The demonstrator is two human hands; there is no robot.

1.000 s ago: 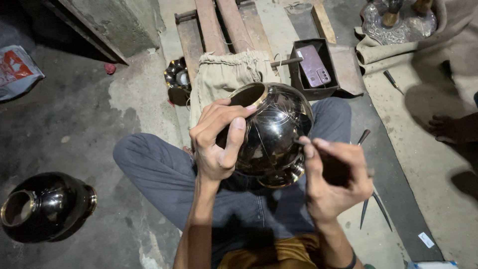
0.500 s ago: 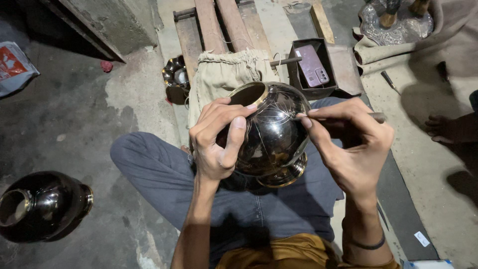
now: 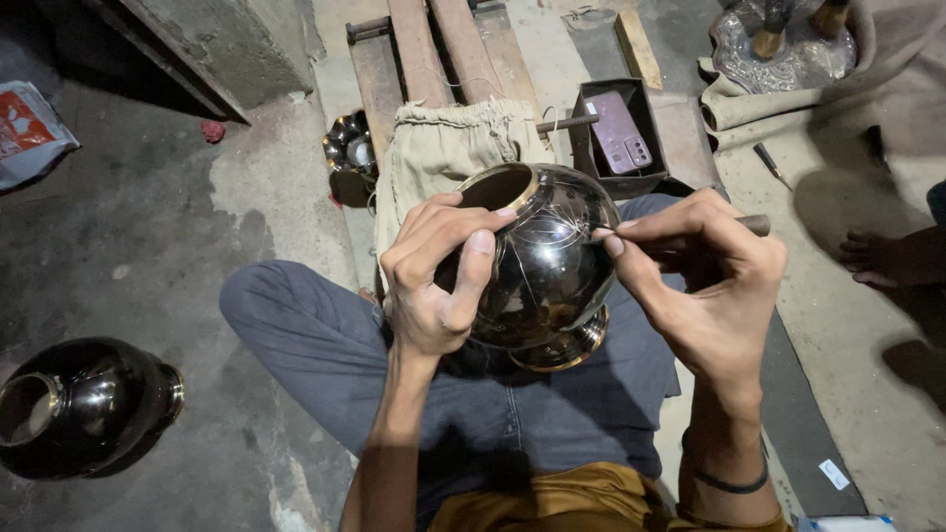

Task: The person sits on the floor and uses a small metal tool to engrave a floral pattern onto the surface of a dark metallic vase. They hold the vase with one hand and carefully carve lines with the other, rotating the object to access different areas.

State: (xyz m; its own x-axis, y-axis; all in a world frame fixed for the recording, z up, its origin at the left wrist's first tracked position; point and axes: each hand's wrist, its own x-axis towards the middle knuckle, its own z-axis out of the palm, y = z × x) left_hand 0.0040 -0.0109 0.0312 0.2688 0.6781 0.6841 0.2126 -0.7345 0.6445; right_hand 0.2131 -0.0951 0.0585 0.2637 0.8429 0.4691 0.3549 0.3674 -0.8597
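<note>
Blackened metal, the round vase [image 3: 547, 261] in our lap looks hard, smooth and slippery, so our left hand [image 3: 439, 271] clamps its shoulder by the rim while our right hand [image 3: 709, 281] pinches a thin engraving tool [image 3: 690, 229] against it.

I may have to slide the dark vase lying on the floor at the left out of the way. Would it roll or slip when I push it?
The dark vase lies on its side and has a round belly, so it would probably roll rather than slide. Its glossy surface looks slippery to grip. It appears to be metal, so likely fairly heavy and not fragile.
</note>
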